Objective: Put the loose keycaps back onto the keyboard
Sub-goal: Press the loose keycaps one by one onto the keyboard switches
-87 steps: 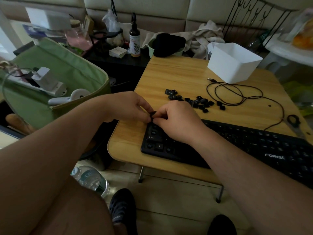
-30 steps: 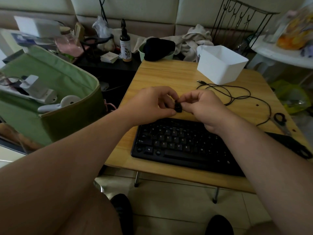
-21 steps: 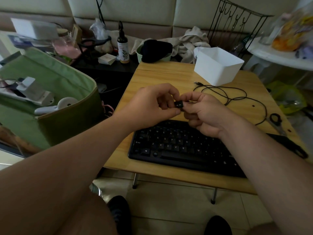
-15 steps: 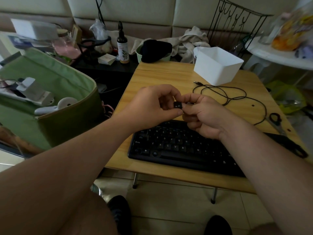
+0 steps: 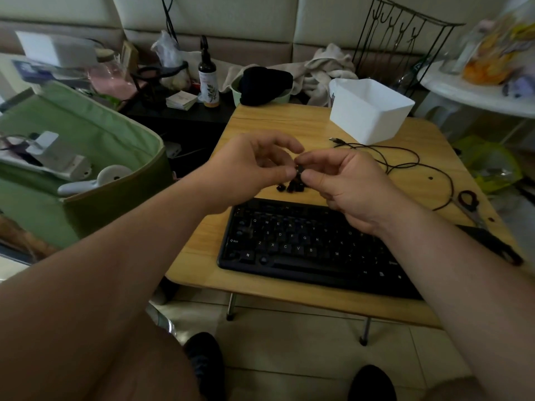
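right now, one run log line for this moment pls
phase: keycap in hand, not seated | left hand: pinching keycap | right hand: pinching same keycap | keyboard: below hands | loose keycaps: on table

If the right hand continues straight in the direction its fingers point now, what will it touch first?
The right hand points left, toward the left hand. Its fingers pinch a keycap, so it would most likely meet the left hand's fingertips first; they already seem to touch, though depth is unclear.
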Tool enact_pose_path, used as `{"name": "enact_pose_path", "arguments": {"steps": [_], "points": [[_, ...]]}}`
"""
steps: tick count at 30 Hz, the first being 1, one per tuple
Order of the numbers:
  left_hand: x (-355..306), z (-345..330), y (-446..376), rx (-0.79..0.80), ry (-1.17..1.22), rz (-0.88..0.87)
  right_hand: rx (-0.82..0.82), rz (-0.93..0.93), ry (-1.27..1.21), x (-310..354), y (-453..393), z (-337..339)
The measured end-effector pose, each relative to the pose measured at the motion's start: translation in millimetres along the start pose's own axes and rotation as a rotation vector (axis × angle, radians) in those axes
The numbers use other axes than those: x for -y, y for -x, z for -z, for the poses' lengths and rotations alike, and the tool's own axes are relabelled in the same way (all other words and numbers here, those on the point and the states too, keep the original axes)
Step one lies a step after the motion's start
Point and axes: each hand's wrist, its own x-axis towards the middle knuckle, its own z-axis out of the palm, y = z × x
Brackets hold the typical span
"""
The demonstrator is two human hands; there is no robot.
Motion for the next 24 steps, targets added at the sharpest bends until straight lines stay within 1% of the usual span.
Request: {"name": "enact_pose_path", "arguments": {"steps": [3,5,7,9,13,17,19,24], "points": [[1,4,-2,-0.002,0.014,0.108,-0.062,0.121,0.132,-1,-2,-3],[3,4,-3,0.002,0.091,0.174,-0.102,0.186,0.281,-3,-4,-2],[4,5,-5,0.006,0.167,0.209,-0.136,0.240,0.442,-2,-4,-3],[4,5,-6,0.011,0.193,0.242,-0.143,0.283,0.560,-3,-2,-6],[7,6,-7,0.025,0.100,0.297,-0.136,0.304,0.757,-4,2,-10],[13,5,-7,0.068,-0.003,0.342,-0.032,0.284,1.038,4,7,-15],[15,6,-7,0.097,-0.038,0.354,0.010,0.257,1.072,5,7,-17],[17,10,-4,0.169,-0.112,0.371,0.080,0.131,0.990,6,4,-20]]}}
